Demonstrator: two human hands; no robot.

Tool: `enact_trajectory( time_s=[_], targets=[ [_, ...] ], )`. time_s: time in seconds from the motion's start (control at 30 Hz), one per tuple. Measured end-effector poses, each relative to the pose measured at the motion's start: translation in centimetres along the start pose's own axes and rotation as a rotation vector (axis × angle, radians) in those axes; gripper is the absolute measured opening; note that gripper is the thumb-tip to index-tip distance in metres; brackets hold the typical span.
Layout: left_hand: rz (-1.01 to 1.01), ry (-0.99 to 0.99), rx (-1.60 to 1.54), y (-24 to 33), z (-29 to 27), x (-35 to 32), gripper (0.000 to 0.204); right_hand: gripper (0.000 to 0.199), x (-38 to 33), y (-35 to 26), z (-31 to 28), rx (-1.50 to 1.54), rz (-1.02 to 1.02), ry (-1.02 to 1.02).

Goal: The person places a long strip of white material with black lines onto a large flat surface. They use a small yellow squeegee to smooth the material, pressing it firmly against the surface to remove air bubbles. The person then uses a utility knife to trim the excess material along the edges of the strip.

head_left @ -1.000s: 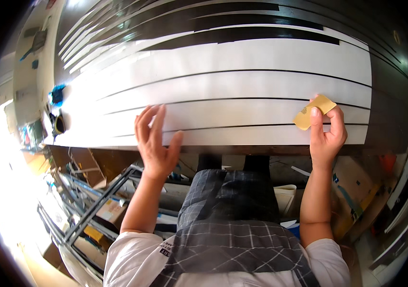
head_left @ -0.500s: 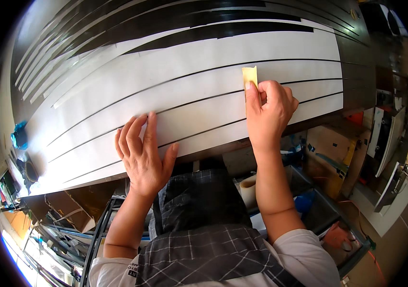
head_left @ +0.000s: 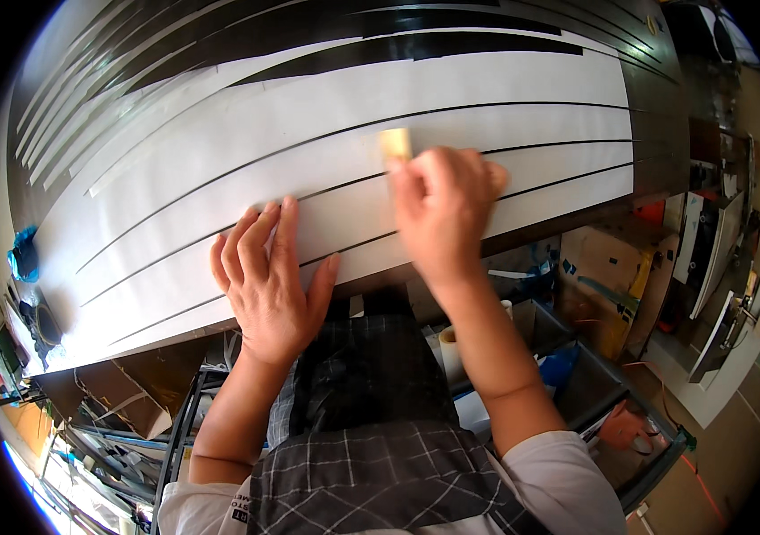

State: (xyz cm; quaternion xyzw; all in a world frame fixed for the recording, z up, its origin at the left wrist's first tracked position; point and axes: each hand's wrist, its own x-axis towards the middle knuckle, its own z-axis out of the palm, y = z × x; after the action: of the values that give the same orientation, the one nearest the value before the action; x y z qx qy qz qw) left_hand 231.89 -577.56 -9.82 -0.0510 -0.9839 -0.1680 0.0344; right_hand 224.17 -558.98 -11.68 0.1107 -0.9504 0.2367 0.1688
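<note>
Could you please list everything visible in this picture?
White sheeting: count unclear, white, upper half
Long lines: three, black, across sheeting
Table: one, dark, under sheeting
Loose strips: several, whitish, upper left
Paper piece: one, yellow, blurred, mid-sheeting
Plastic bundle: one, blue, table's left end
Cardboard box: one, brown, below table, right
Roll: at least one, cream, below table
Small clutter: uncountable, mixed colours, lower left
Apron: one, dark checked, bottom centre
Sleeves: two, white, bottom
Left hand: one, bare, palm-down on sheeting
Right hand: one, bare, pinching paper piece

A cardboard box [head_left: 601, 267] stands right of a pale roll [head_left: 452, 357].
</note>
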Motion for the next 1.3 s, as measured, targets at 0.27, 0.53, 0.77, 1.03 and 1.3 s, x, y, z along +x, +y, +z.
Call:
enact_trajectory(
  time_s=[0.27, 0.53, 0.77, 1.03, 1.3],
  targets=[
    [-0.001, -0.01, 0.004, 0.2, 0.0, 0.0, 0.07, 0.028, 0.1, -1.1, 0.3, -0.065, 0.018, 0.054],
    [0.021, -0.02, 0.015, 0.3, 0.2, 0.3, 0.07, 0.025, 0.1, -1.6, 0.8, 0.001, -0.021, 0.033],
    [0.014, -0.021, 0.027, 0.4, 0.1, 0.1, 0.071, 0.028, 0.3, -0.1, 0.2, -0.002, 0.019, 0.122],
    [-0.011, -0.039, 0.029, 0.3, 0.0, 0.0, 0.071, 0.026, 0.0, 1.1, 0.2, -0.082, 0.052, 0.116],
    [-0.024, -0.038, 0.033, 0.3, 0.2, -0.1, 0.071, 0.029, 0.3, 2.3, -0.5, -0.153, 0.096, 0.145]
  ],
)
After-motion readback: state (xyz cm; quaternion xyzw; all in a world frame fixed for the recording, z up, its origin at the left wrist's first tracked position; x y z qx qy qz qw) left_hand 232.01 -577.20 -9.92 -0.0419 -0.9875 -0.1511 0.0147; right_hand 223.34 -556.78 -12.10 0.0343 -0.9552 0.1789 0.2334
